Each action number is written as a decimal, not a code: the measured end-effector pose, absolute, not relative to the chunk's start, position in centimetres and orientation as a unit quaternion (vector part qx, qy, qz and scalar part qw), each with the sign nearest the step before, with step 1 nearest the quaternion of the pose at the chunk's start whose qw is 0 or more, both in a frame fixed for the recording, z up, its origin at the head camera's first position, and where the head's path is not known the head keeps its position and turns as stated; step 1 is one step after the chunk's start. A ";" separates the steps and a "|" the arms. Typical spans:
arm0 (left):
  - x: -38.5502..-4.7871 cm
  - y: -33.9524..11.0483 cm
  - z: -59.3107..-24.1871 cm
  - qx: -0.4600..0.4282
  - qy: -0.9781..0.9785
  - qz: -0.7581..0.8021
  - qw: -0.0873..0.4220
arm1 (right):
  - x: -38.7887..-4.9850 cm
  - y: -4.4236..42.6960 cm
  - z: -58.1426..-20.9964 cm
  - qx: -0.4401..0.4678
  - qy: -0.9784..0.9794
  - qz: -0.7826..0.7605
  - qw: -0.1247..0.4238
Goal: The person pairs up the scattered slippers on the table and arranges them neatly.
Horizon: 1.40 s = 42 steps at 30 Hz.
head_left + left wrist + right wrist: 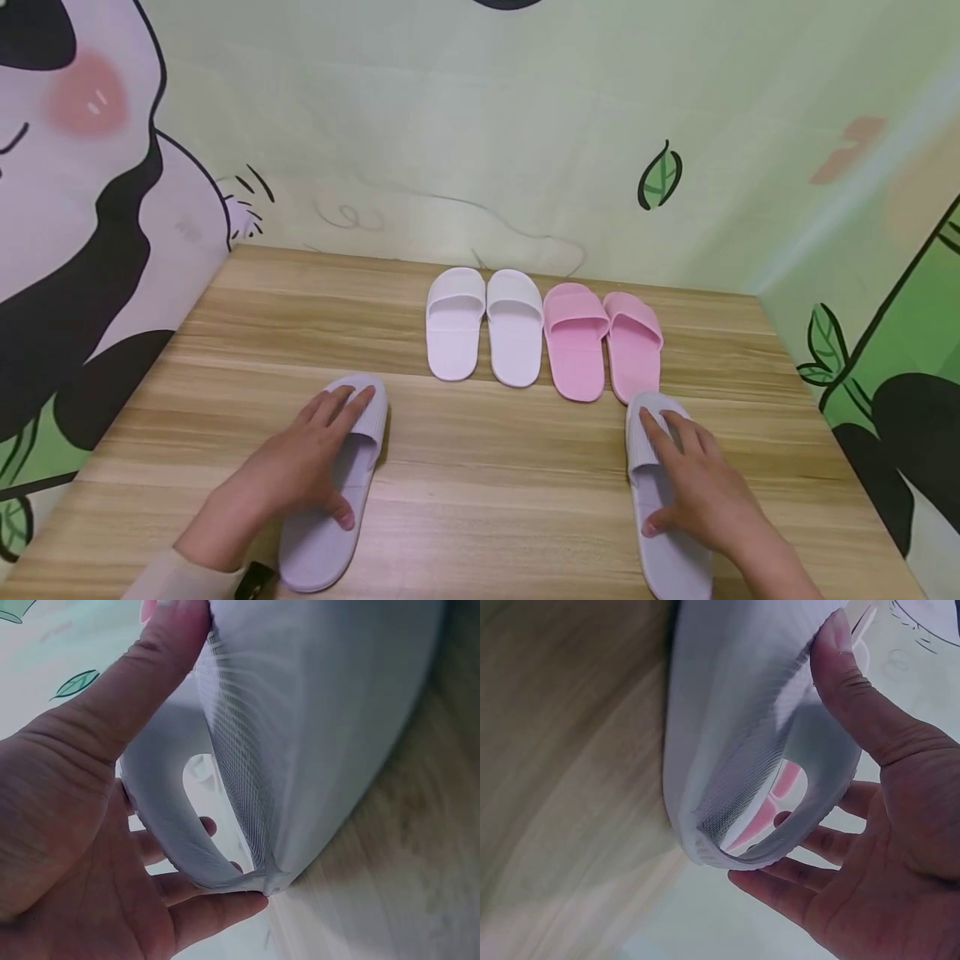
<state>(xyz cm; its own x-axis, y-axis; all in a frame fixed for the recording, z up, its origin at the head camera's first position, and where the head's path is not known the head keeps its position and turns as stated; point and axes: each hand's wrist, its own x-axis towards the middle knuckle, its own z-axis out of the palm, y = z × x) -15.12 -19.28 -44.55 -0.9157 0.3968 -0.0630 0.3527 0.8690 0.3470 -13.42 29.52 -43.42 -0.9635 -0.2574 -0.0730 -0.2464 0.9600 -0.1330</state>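
A pale lavender slipper [322, 550] lies at the left of the wooden table, toe pointing away. My left hand [303, 462] is spread over it, fingers above the strap and thumb near the sole's inner edge. In the left wrist view the fingers reach past the slipper strap [172, 787]. A matching lavender slipper [671, 558] lies at the right. Over it is my right hand [701, 492], with fingers extended across the strap and the thumb toward its left edge. The right wrist view shows those fingers beyond the strap [825, 757], spread and not wrapped round it.
Near the back edge of the wooden table [480, 517] stands a pair of white slippers [453, 342]. To their right is a pair of pink slippers [577, 367]; the right-hand lavender toe is close to these. A wall covering [450, 125] with panda drawings rises behind.
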 end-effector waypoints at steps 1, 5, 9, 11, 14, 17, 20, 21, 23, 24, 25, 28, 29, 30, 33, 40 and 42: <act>-15.1 -19.2 -44.5 0.194 0.965 0.166 0.067 | -13.4 29.5 -43.4 -0.130 0.989 -0.060 0.043; -15.1 -18.8 -44.4 0.190 0.965 0.162 0.075 | -13.5 29.2 -43.5 -0.141 0.988 -0.055 0.036; -15.2 -18.5 -44.5 0.189 0.965 0.161 0.081 | -13.6 28.7 -43.5 -0.148 0.987 -0.050 0.034; -15.2 -18.3 -44.5 0.190 0.965 0.160 0.080 | -13.5 28.5 -43.5 -0.151 0.987 -0.049 0.033; -15.2 -18.0 -44.5 0.192 0.965 0.160 0.080 | -13.5 28.4 -43.6 -0.154 0.986 -0.053 0.031; -15.2 -17.8 -44.6 0.192 0.965 0.159 0.081 | -13.4 28.2 -43.7 -0.158 0.985 -0.057 0.028; -15.2 -17.5 -44.6 0.192 0.965 0.159 0.081 | -13.4 27.9 -43.7 -0.163 0.985 -0.060 0.024; -15.2 -17.5 -44.6 0.193 0.965 0.159 0.081 | -13.4 27.7 -43.7 -0.163 0.984 -0.059 0.025; -15.2 -17.3 -44.6 0.194 0.965 0.159 0.082 | -13.5 27.5 -43.7 -0.164 0.984 -0.059 0.024; -15.2 -17.2 -44.6 0.195 0.964 0.160 0.082 | -13.5 27.4 -43.7 -0.165 0.984 -0.059 0.024; -15.2 -17.1 -44.6 0.196 0.964 0.160 0.083 | -13.5 27.3 -43.7 -0.165 0.984 -0.059 0.024; -15.2 -16.8 -44.5 0.197 0.963 0.163 0.087 | -13.6 27.1 -43.8 -0.169 0.984 -0.057 0.023; -15.2 -16.7 -44.5 0.198 0.963 0.163 0.088 | -13.6 27.0 -43.8 -0.171 0.983 -0.057 0.022; -15.2 -16.6 -44.4 0.198 0.962 0.164 0.089 | -13.6 27.0 -43.8 -0.173 0.983 -0.057 0.022; -15.2 -16.3 -44.3 0.202 0.961 0.165 0.088 | -13.6 26.7 -43.8 -0.177 0.982 -0.058 0.022; -15.2 -15.6 -44.3 0.208 0.961 0.161 0.087 | -13.5 26.2 -43.8 -0.184 0.981 -0.066 0.018; -15.3 -15.4 -44.3 0.207 0.961 0.161 0.089 | -13.6 26.0 -43.8 -0.185 0.980 -0.067 0.016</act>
<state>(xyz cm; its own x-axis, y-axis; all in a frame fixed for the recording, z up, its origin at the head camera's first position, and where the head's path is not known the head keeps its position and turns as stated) -15.25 -15.38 -44.28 -0.8981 0.4273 -0.1044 0.3701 0.8623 0.3455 -13.58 25.97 -43.80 -0.9307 -0.3657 -0.0063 -0.3614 0.9221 -0.1380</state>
